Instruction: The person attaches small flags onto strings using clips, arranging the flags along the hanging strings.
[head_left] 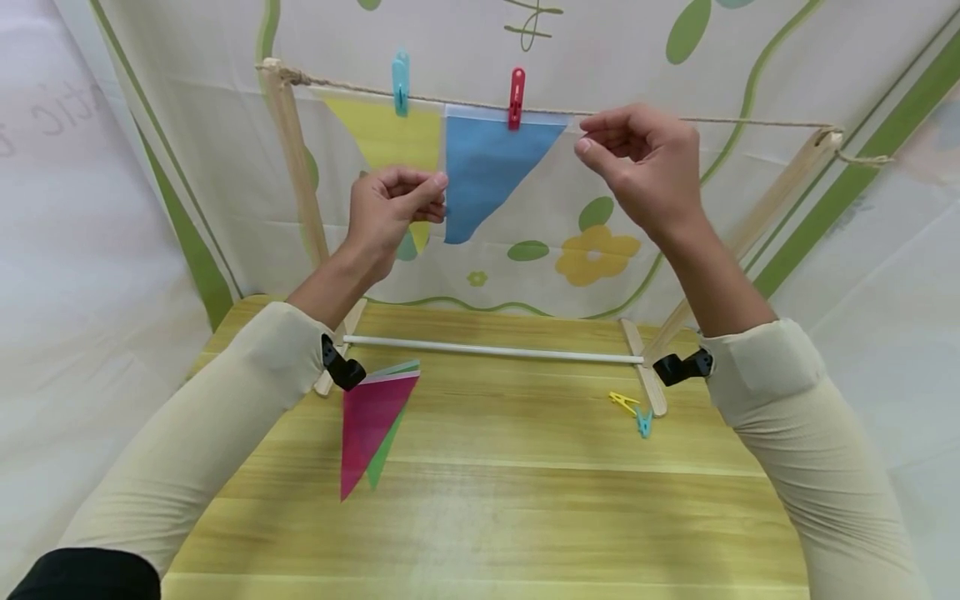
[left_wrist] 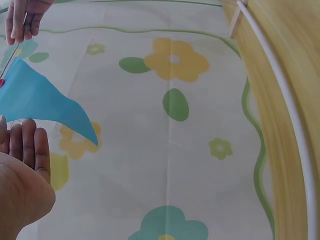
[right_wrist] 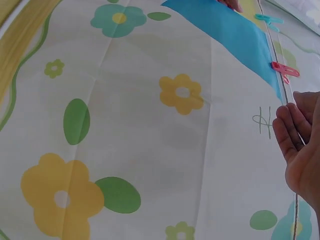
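Observation:
A blue pennant (head_left: 495, 171) hangs from a twine line (head_left: 637, 117), held by a red clothespin (head_left: 516, 98) near the middle of its top edge. My left hand (head_left: 393, 208) pinches the pennant's left edge, thumb against fingers. At the pennant's upper right corner, my right hand (head_left: 648, 162) is raised beside the twine with loosely bent fingers; nothing shows between thumb and fingertips. In the right wrist view that hand (right_wrist: 302, 142) is apart from the blue cloth. Left of the blue pennant hangs a yellow pennant (head_left: 397, 133) under a light blue clothespin (head_left: 401, 83), partly behind my left hand.
Wooden posts (head_left: 295, 158) hold the twine, with a white rod (head_left: 487, 347) joining their feet. On the wooden table (head_left: 510, 500) lie a magenta pennant (head_left: 371, 421) over a green one (head_left: 386, 450), and yellow (head_left: 622, 402) and blue (head_left: 643, 422) clothespins. A flowered cloth hangs behind.

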